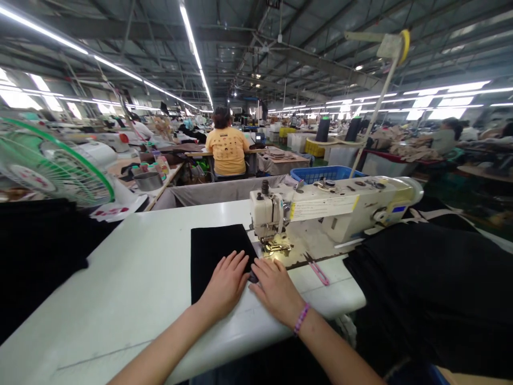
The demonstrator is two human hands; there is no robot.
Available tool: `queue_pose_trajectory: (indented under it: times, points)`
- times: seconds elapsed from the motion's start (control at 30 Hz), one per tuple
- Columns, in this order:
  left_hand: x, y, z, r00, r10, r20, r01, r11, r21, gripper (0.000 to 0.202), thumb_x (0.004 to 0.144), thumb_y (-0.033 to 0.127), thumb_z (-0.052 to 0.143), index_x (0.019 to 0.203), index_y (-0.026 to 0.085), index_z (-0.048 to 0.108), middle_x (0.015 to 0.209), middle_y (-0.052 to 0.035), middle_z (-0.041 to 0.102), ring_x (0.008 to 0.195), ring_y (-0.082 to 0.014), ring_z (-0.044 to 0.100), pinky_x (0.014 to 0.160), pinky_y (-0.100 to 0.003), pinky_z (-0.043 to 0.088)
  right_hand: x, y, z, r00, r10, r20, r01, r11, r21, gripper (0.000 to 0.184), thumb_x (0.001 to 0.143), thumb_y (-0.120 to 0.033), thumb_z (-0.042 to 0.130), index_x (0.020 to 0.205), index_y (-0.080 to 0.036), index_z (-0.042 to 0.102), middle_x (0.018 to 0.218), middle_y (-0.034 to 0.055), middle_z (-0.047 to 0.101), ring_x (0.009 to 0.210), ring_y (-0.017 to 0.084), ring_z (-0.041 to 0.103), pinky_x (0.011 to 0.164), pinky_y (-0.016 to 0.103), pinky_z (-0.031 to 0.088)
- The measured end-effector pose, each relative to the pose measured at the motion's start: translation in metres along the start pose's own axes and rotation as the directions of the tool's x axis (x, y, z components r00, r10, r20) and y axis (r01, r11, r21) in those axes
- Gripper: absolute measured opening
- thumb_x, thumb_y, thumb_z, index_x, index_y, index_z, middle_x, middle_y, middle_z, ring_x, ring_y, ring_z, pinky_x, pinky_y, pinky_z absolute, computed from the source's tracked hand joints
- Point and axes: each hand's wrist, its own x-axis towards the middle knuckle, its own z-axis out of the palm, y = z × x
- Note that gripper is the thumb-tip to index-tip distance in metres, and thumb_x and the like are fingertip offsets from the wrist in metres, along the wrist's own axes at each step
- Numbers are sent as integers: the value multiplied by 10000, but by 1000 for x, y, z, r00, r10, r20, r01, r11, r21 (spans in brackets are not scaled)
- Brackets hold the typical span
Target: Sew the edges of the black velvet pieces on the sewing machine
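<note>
A black fabric piece (212, 246) lies flat on the white sewing table (132, 283), left of the sewing machine (332, 206). My left hand (225, 283) rests flat on the fabric's near right part, fingers stretched out. My right hand (276, 289) lies beside it with fingers extended, its fingertips at the fabric's right edge, just in front of the presser foot (276, 245). A beaded bracelet (301, 318) is on my right wrist.
Pink thread snips (318, 271) lie by the machine base. Piles of black cloth sit at the left (36, 251) and right (433, 289). A green-rimmed fan (52, 166) stands at far left. A person in a yellow shirt (227, 147) sits ahead with back turned; a blue crate (324, 173) stands behind the machine.
</note>
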Motion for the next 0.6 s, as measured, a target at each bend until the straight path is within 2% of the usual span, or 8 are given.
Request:
queue_pose_trajectory:
  times: [0.1, 0.23, 0.37, 0.43, 0.5, 0.6]
  points:
    - [5, 3, -7, 998, -58, 26, 57, 998, 31, 463, 1030, 316, 336, 1430, 171, 518, 1515, -113, 471, 1399, -316, 413, 1151, -526, 348, -4, -10, 2, 1000, -22, 20, 22, 1000, 22, 339, 987, -287, 581, 1296, -149, 593, 1387, 125, 599, 1315, 286, 505, 1158, 553, 333]
    - [30, 7, -3, 986, -152, 67, 147, 987, 66, 504, 1001, 350, 420, 1493, 247, 438, 1590, -83, 354, 1448, -443, 275, 1106, -710, 274, -14, -22, 2, 1000, -3, 19, 2, 1000, 23, 378, 977, -302, 593, 1324, -152, 570, 1391, 130, 592, 1318, 294, 501, 1176, 575, 299]
    - [57, -7, 4, 972, -216, 96, 210, 975, 67, 549, 1002, 432, 398, 1524, 261, 383, 1613, -85, 298, 1460, -478, 209, 1088, -758, 226, -30, -23, -8, 999, -10, 32, 8, 998, 58, 376, 992, -298, 560, 1352, -190, 542, 1370, 96, 614, 1311, 285, 512, 1174, 577, 315]
    - [70, -26, 5, 962, -256, 92, 250, 966, 64, 596, 993, 515, 388, 1531, 260, 365, 1614, -95, 290, 1459, -483, 210, 1076, -765, 238, -45, -14, -26, 999, -38, -16, 39, 998, 40, 359, 1005, -273, 517, 1358, -208, 533, 1363, 82, 622, 1311, 266, 520, 1161, 533, 359]
    - [82, -50, 4, 955, -289, 65, 285, 956, 70, 655, 958, 592, 430, 1516, 251, 398, 1598, -116, 319, 1445, -492, 242, 1055, -773, 269, -66, 5, -57, 986, -34, -166, 23, 998, -64, 361, 1014, -266, 474, 1368, -215, 525, 1370, 88, 616, 1295, 264, 539, 1130, 503, 406]
    - [92, -81, -3, 949, -309, -64, 315, 943, 108, 677, 920, 581, 522, 1455, 169, 491, 1542, -189, 398, 1397, -495, 348, 1034, -745, 338, -109, 57, -120, 900, 1, -437, -126, 958, -258, 325, 998, -359, 487, 1295, -261, 578, 1282, 86, 664, 1160, 295, 632, 977, 488, 518]
